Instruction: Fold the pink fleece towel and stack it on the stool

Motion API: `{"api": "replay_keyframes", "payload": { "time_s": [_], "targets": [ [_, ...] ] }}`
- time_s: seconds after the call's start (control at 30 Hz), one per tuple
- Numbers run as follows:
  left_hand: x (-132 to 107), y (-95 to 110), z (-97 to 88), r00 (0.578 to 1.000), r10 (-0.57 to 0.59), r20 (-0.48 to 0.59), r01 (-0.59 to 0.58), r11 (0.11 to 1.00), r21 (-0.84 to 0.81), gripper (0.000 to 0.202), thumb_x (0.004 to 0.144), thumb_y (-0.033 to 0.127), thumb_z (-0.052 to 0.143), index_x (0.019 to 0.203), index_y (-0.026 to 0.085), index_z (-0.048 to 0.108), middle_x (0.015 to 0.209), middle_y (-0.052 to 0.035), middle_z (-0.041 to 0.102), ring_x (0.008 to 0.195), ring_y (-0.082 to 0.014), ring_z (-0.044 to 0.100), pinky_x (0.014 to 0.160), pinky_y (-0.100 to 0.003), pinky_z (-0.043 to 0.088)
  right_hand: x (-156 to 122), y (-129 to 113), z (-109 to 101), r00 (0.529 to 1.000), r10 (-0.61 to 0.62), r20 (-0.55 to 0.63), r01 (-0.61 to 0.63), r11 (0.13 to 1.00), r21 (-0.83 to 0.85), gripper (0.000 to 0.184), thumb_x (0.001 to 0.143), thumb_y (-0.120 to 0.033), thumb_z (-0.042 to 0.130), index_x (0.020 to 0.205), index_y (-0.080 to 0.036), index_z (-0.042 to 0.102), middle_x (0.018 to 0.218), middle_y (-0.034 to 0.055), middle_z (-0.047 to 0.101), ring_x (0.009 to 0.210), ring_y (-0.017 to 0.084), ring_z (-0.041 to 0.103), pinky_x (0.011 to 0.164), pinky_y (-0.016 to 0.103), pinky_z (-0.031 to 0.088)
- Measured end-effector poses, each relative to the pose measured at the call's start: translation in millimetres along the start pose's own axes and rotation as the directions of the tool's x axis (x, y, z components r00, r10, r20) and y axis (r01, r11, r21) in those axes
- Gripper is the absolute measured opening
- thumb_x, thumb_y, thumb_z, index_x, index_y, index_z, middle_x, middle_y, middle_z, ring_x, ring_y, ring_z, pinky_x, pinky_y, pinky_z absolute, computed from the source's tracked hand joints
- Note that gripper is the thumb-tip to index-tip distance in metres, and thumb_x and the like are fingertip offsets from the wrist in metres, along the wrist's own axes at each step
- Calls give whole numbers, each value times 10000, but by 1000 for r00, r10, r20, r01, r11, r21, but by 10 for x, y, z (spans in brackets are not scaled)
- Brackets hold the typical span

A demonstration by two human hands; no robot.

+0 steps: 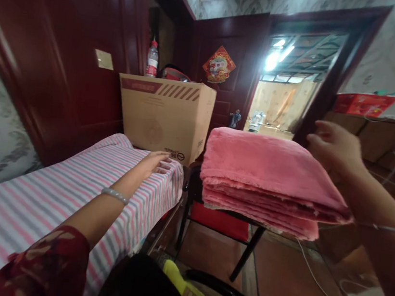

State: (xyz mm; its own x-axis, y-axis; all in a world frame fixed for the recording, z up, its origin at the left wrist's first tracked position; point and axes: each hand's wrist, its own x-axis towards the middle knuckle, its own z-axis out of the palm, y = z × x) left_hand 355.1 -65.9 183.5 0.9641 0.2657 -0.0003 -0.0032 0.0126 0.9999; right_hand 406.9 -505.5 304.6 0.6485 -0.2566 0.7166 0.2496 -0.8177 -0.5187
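My left hand (157,163) lies on the pink, grey and white striped cloth (69,179), near its far right corner, with the fingers stretched out and nothing in them. My right hand (336,144) is raised beside the far right edge of the folded pink blanket (261,163). Its fingers are loosely bent and a little apart, and no object shows in them. The blanket is a thick stack of several layers, resting on a chair whose red seat (220,220) shows underneath. Each wrist wears a light bracelet.
A large cardboard box (161,114) stands beyond the striped cloth, with a red-capped bottle (153,59) on or behind its top. A red basket (366,104) sits at the right. An open doorway is straight ahead. A white cord (321,285) runs over the tiled floor.
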Motion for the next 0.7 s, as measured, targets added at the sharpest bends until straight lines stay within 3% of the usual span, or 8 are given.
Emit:
{"api": "replay_keyframes", "payload": {
  "time_s": [0.1,0.17,0.2,0.3,0.37,0.43,0.5,0.7],
  "targets": [
    [-292,-371,-553,996,-17,-83,34,979,201,354,730,406,727,970,164,635,944,-109,710,678,-180,687,595,-292,539,-496,-503,-105,948,-303,-96,317,918,238,401,927,-200,619,1324,-144,642,1126,176,729,912,121,683,767,279,479],
    [-546,-612,-882,987,-10,-160,67,931,358,358,782,451,643,990,160,627,954,-116,713,703,-184,690,602,-292,541,-1011,-805,-73,823,-568,-22,535,762,365,352,955,-246,583,1301,-221,646,1024,86,744,825,122,685,709,253,508],
    [-697,-724,-1029,980,-8,-201,91,907,410,346,803,445,607,996,158,628,948,-114,715,715,-190,691,606,-297,542,-1300,-926,-16,698,-715,36,611,622,490,344,965,-251,561,1300,-240,634,982,59,742,813,129,686,679,237,520],
    [-1233,-1017,-1404,946,9,-324,173,831,528,262,818,355,569,980,169,656,904,-85,722,788,-221,696,672,-335,558,-2169,-1159,341,153,-974,168,565,226,793,333,998,-260,486,1295,-295,631,1123,53,728,946,159,702,769,247,564],
    [-1637,-1178,-1609,913,54,-404,230,750,620,182,799,275,591,934,194,682,944,-67,727,941,-238,683,823,-355,548,-2672,-1268,731,-41,-969,243,445,200,873,320,996,-256,483,1265,-288,654,1139,63,731,976,175,707,820,265,567],
    [-2070,-1309,-1772,873,102,-477,303,655,692,201,790,207,598,965,187,696,1074,-86,715,1095,-263,637,973,-385,489,-3101,-1415,1193,-119,-956,269,318,220,922,328,996,-254,449,1240,-265,667,1124,71,739,958,185,721,819,280,575],
    [-2518,-1407,-1875,831,136,-539,387,555,736,273,802,177,595,1058,170,688,1186,-118,677,1195,-293,578,1054,-434,426,-3472,-1620,1640,-152,-954,259,230,221,948,364,994,-278,407,1246,-228,664,1125,96,743,938,205,733,802,306,585],
    [-3676,-1610,-1879,702,170,-691,626,313,714,357,851,261,634,1198,178,611,1270,-143,595,1230,-319,515,1009,-475,428,-4317,-2316,2450,-163,-983,84,75,73,995,420,944,-471,441,1126,-225,729,1114,110,756,966,255,736,843,388,600]
  ]
}}
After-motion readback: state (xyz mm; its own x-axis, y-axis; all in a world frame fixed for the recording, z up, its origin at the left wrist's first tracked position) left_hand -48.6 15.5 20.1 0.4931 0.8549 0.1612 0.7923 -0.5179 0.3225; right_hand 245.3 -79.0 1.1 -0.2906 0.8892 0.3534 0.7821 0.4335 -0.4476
